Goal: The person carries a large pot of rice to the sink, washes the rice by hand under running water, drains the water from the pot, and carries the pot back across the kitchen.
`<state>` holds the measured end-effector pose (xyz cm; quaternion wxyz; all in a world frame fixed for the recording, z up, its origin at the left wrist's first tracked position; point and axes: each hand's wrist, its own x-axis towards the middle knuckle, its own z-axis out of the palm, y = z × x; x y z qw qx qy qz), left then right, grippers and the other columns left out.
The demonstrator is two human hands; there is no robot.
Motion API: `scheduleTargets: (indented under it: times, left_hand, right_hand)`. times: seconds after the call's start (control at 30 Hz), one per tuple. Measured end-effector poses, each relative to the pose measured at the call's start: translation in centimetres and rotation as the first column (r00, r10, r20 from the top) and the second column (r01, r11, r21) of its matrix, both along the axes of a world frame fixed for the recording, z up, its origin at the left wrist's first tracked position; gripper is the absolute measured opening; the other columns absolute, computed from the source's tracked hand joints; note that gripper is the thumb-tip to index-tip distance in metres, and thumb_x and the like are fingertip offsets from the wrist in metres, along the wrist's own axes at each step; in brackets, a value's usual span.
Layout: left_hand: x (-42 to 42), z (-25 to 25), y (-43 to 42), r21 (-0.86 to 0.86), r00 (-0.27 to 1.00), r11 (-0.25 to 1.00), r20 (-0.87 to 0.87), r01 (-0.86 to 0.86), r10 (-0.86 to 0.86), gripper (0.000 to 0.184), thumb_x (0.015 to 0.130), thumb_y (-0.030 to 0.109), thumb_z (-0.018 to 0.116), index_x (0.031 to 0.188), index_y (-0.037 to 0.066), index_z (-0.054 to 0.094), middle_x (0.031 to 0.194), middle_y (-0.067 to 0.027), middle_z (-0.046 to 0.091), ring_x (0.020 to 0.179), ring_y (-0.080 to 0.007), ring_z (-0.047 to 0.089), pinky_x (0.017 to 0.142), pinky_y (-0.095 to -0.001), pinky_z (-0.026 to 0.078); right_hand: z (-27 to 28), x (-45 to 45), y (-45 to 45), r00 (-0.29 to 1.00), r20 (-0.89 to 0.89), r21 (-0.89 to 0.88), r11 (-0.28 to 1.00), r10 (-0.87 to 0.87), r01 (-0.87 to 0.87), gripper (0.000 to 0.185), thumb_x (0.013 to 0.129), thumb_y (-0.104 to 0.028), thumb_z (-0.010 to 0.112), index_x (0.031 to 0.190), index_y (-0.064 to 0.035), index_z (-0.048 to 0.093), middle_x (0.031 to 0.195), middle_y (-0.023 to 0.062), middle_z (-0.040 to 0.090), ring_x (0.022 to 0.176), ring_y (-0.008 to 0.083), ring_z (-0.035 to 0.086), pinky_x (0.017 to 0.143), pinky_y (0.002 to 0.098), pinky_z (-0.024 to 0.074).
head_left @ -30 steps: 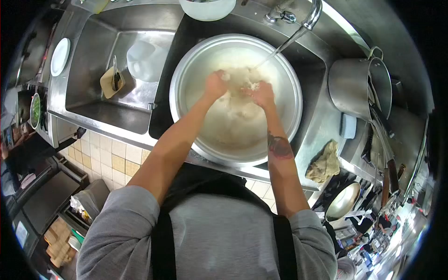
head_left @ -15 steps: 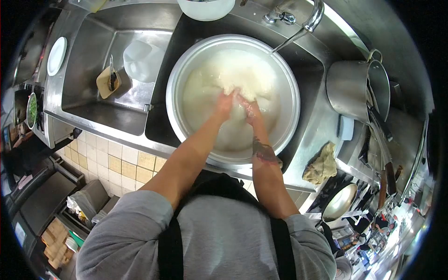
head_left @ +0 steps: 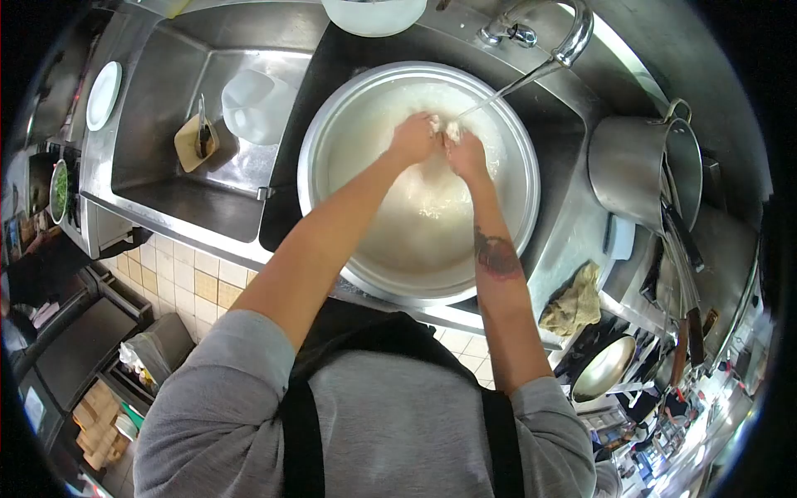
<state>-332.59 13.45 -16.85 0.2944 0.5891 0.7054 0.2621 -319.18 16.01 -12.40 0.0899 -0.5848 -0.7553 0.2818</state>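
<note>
A large round metal pot point(head_left: 534, 191) stands in the right basin of the sink, filled with cloudy white water point(head_left: 415, 220). Over the far half of the pot, my left hand point(head_left: 413, 139) is closed around some wet white rice point(head_left: 452, 130). Close beside it, my right hand point(head_left: 467, 156) is curled in too, with rice showing at its fingertips. The faucet point(head_left: 574, 41) pours a thin stream into the pot near my right hand. Below the milky surface, the pot's contents are hidden.
The left basin holds a translucent plastic jug point(head_left: 256, 108) and a tan container point(head_left: 195, 143) with a utensil in it. On the right are a metal stockpot point(head_left: 635, 162), a blue-white sponge point(head_left: 619, 237) and a crumpled cloth point(head_left: 573, 300). A white container point(head_left: 375, 15) sits behind the pot.
Both hands have moved away from me to the pot's far side and risen out of the water with rice in them. The pale mound seen there earlier no longer shows above the water.
</note>
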Motion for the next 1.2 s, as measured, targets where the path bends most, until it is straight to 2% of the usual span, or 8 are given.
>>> scheduleTargets:
  times: [0.1, 0.2, 0.43, 0.73, 0.83, 0.9, 1.07, 1.2]
  left_hand:
    - [-1.2, 0.7, 1.1, 0.153, 0.946, 0.951, -0.226, 0.269, -0.231, 0.041, 0.077, 0.039, 0.049, 0.100, 0.006, 0.060, 0.109, -0.0124, 0.055, 0.100, -0.0282, 0.052, 0.086, -0.0440, 0.039]
    - [-2.4, 2.6, 1.8, -0.545, 0.832, 0.797, -0.292, 0.261, -0.472, 0.034, 0.074, 0.030, 0.051, 0.101, 0.013, 0.062, 0.104, -0.0090, 0.058, 0.099, -0.0244, 0.054, 0.083, -0.0466, 0.039]
    - [-4.9, 2.4, -1.5, -0.565, 0.807, 0.801, -0.369, 0.200, -0.461, 0.048, 0.066, 0.040, 0.058, 0.102, 0.009, 0.060, 0.105, -0.0146, 0.057, 0.098, -0.0286, 0.054, 0.083, -0.0448, 0.042]
    - [-4.4, -2.3, -9.0, -0.734, 0.942, 0.675, -0.273, -0.073, -0.195, 0.070, 0.069, 0.050, 0.053, 0.117, -0.001, 0.046, 0.109, -0.0227, 0.053, 0.101, -0.0337, 0.052, 0.088, -0.0395, 0.040]
    - [-3.2, -2.3, -10.5, -0.804, 0.988, 0.594, -0.086, 0.007, -0.129, 0.064, 0.077, 0.048, 0.047, 0.116, -0.003, 0.046, 0.108, -0.0241, 0.053, 0.102, -0.0324, 0.052, 0.089, -0.0387, 0.038]
    - [-2.4, -5.9, -11.9, -0.719, 0.767, 0.499, 0.073, 0.483, -0.638, 0.050, 0.080, 0.037, 0.046, 0.110, -0.002, 0.051, 0.111, -0.0178, 0.053, 0.101, -0.0251, 0.053, 0.086, -0.0344, 0.040]
    - [-0.1, -5.8, -14.6, -0.644, 0.770, 0.682, 0.611, 0.346, 0.186, 0.039, 0.079, 0.029, 0.048, 0.108, 0.002, 0.053, 0.105, -0.0157, 0.055, 0.098, -0.0242, 0.052, 0.083, -0.0343, 0.041]
    - [0.5, -4.4, -13.0, -0.557, 0.740, 0.769, 0.651, 0.315, 0.169, 0.032, 0.079, 0.022, 0.050, 0.106, 0.005, 0.055, 0.100, -0.0140, 0.057, 0.095, -0.0235, 0.052, 0.081, -0.0343, 0.041]
  right_hand:
    - [-2.2, 0.2, 2.1, 0.933, 0.303, 0.128, 0.962, 0.193, -0.241, 0.028, 0.077, -0.026, 0.052, 0.086, -0.0006, 0.058, 0.084, 0.0168, 0.061, 0.080, 0.0350, 0.057, 0.075, 0.0422, 0.0453]
    - [-2.3, 1.2, 2.9, 0.898, 0.357, -0.153, 0.965, 0.255, -0.213, 0.033, 0.075, -0.030, 0.052, 0.092, -0.0020, 0.058, 0.093, 0.0168, 0.059, 0.089, 0.0341, 0.055, 0.077, 0.0433, 0.0438]
    - [-2.2, 3.9, 0.2, 0.882, 0.454, -0.279, 0.960, 0.126, 0.006, 0.058, 0.072, -0.052, 0.048, 0.097, -0.0011, 0.060, 0.103, 0.0189, 0.057, 0.097, 0.0350, 0.053, 0.086, 0.0409, 0.0392]
    - [-3.6, 7.6, -7.0, 0.911, 0.384, -0.457, 0.888, 0.151, 0.046, 0.050, 0.073, -0.048, 0.051, 0.090, -0.0024, 0.063, 0.090, 0.0163, 0.061, 0.085, 0.0286, 0.056, 0.079, 0.0364, 0.0420]
    - [-1.3, 7.9, -9.8, 0.970, 0.220, -0.476, 0.879, 0.100, 0.017, 0.044, 0.075, -0.043, 0.052, 0.089, -0.0030, 0.063, 0.085, 0.0143, 0.062, 0.079, 0.0265, 0.057, 0.075, 0.0351, 0.0433]
    - [-0.8, 7.6, -11.3, 0.990, 0.135, -0.488, 0.872, 0.029, 0.041, 0.040, 0.076, -0.040, 0.053, 0.088, -0.0034, 0.064, 0.082, 0.0130, 0.062, 0.075, 0.0251, 0.058, 0.073, 0.0342, 0.0441]
    - [-7.8, 8.1, -12.9, 0.937, 0.129, -0.627, 0.706, -0.324, 0.330, 0.027, 0.078, -0.026, 0.054, 0.090, -0.0025, 0.060, 0.080, 0.0102, 0.062, 0.067, 0.0253, 0.057, 0.067, 0.0332, 0.0455]
    - [-10.0, 7.3, -10.1, 0.971, -0.230, -0.507, 0.843, 0.069, -0.180, 0.027, 0.076, -0.021, 0.055, 0.096, -0.0023, 0.058, 0.075, 0.0124, 0.059, 0.063, 0.0280, 0.055, 0.066, 0.0341, 0.0460]
